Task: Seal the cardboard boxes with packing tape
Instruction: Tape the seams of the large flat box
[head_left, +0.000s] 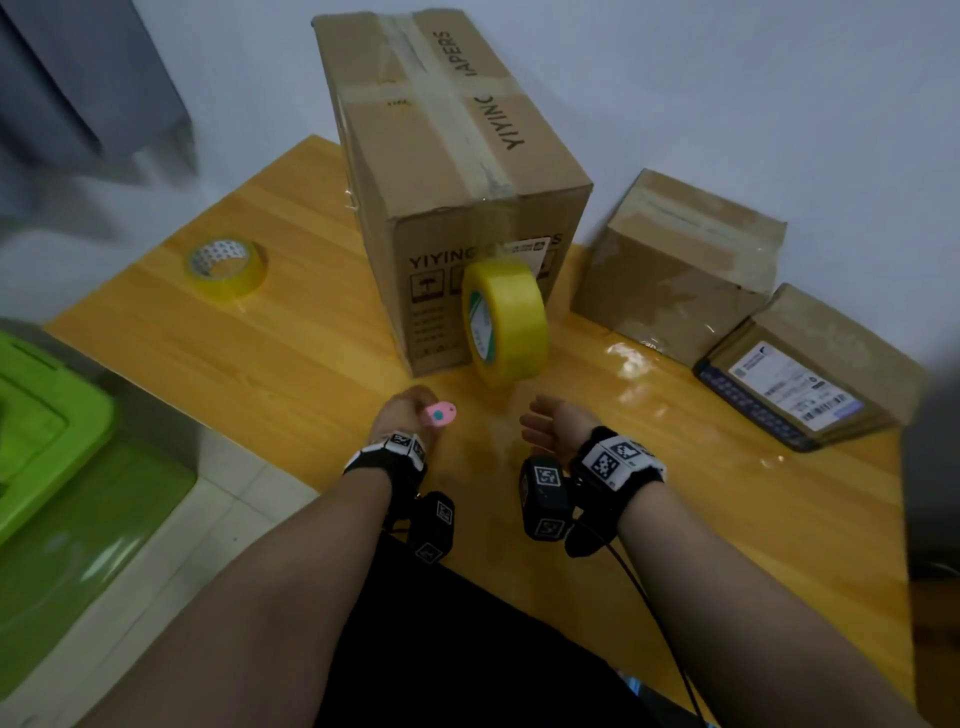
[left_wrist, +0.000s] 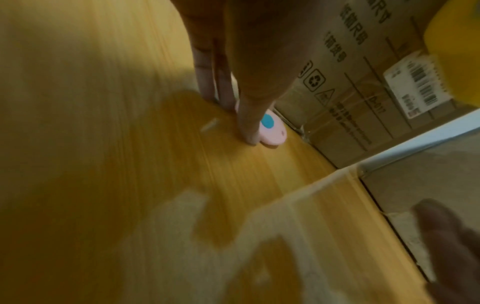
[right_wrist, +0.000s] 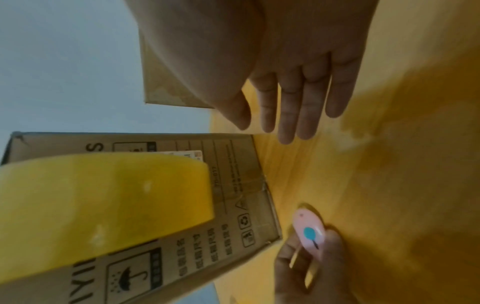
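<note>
A tall cardboard box (head_left: 447, 171) stands on the wooden table (head_left: 260, 353), with tape running along its top seam. A yellow packing tape roll (head_left: 506, 322) sits on edge against the box front, and a clear strip leads from it up to the top edge. My left hand (head_left: 408, 410) pinches a small pink cutter (head_left: 439, 414) with a teal dot just above the table, left of the roll. In the left wrist view the cutter (left_wrist: 272, 131) is close to the box's base. My right hand (head_left: 550, 423) hovers open below the roll, with its fingers (right_wrist: 293, 115) straight and empty.
A second, thinner tape roll (head_left: 226, 267) lies flat at the table's left. Two smaller taped boxes (head_left: 680, 260) (head_left: 800, 364) stand at the right against the wall. A green plastic bin (head_left: 47, 415) sits on the floor at the left.
</note>
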